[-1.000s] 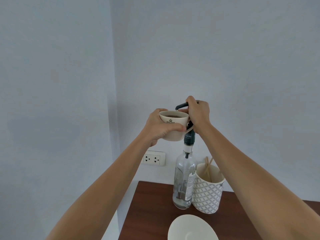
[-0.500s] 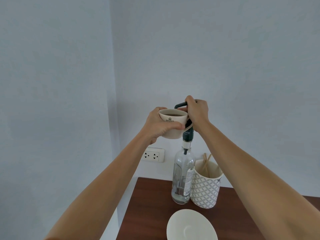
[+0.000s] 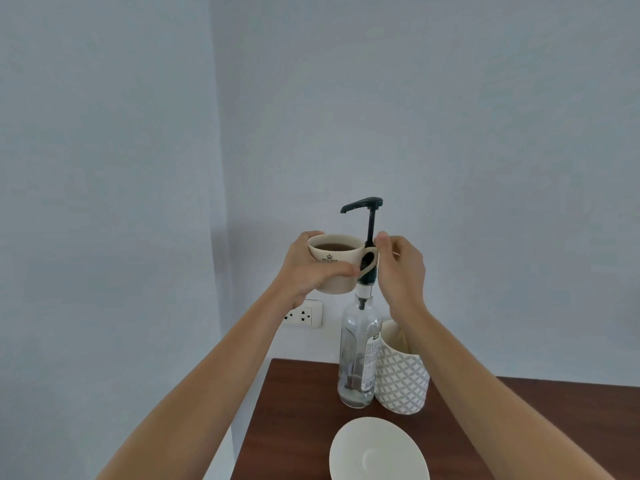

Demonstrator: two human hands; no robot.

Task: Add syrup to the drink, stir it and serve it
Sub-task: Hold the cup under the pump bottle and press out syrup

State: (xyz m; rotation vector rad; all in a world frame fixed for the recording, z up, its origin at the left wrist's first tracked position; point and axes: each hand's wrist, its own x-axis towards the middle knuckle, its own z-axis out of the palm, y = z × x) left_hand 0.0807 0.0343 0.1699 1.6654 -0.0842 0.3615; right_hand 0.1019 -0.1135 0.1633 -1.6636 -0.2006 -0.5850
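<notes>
My left hand (image 3: 313, 268) grips a cream cup (image 3: 334, 263) of dark drink, held in the air just under and left of the pump spout. The clear glass syrup bottle (image 3: 356, 362) stands on the brown table, and its black pump head (image 3: 363, 203) is raised on its stem. My right hand (image 3: 401, 271) hovers beside the pump stem, below the head, fingers loosely curled and holding nothing. A patterned white holder (image 3: 401, 379) with wooden stir sticks stands right of the bottle, partly hidden by my right forearm.
A white saucer (image 3: 379, 452) lies on the brown table (image 3: 298, 410) in front of the bottle. A wall socket (image 3: 306, 315) sits low on the wall behind my left wrist. The table's left edge runs close to the saucer.
My right hand came off the pump head and dropped beside the stem. The pump head has sprung up to full height. The cup stayed in my left hand.
</notes>
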